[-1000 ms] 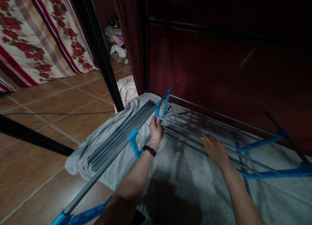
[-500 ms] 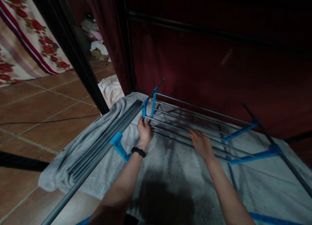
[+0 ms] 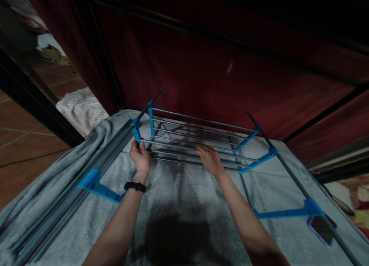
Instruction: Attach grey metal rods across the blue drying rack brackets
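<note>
A partly assembled rack of grey metal rods and blue plastic brackets lies on a grey blanket. At its left end, my left hand closes around the lower part of a blue bracket, where a rod meets it. My right hand lies over the front rods near their middle, fingers stretched out and touching them; the contact underneath is hidden. Another blue bracket joins the rods to the right-hand pole.
Loose grey tubes lie along the blanket at left, near a blue bracket. A phone rests by the right pole, below another bracket. A dark red curtain hangs behind; a black post stands at left.
The view has swung right, bringing the phone and the lower right bracket into sight. Both hands keep nearly the same places on the rack.
</note>
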{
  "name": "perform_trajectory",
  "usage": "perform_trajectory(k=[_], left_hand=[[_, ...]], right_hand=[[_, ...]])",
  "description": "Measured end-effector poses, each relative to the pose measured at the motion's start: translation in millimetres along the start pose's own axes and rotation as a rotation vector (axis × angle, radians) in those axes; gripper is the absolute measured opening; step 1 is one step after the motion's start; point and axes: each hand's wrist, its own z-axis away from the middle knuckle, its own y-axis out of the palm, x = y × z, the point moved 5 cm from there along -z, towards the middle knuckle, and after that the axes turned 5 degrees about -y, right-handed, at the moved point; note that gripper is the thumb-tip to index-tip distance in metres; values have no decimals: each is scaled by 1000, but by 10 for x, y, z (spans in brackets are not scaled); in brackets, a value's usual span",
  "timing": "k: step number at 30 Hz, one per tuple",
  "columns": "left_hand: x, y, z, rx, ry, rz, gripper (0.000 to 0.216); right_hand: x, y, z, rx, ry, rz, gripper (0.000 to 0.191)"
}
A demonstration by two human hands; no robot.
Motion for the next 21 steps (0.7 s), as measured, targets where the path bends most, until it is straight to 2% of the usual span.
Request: perform_trajectory(k=[8, 13, 17, 19, 21], left_hand=[[-38, -8, -8, -3, 20, 1, 18], [-64, 2, 0, 7, 17, -45, 19], [-73, -1, -11, 30, 27, -57, 17], [-82, -7, -19, 48, 41, -67, 17], [-87, -14, -27, 60, 48, -70, 17]], right_hand=[[35, -60, -27, 81, 34, -42, 30], [2, -29, -35, 53, 48, -60, 28], [13, 1, 8, -35, 40, -74, 30], [16, -3, 110, -135, 28, -100, 34], [-41, -15, 318, -290, 52, -148, 37]])
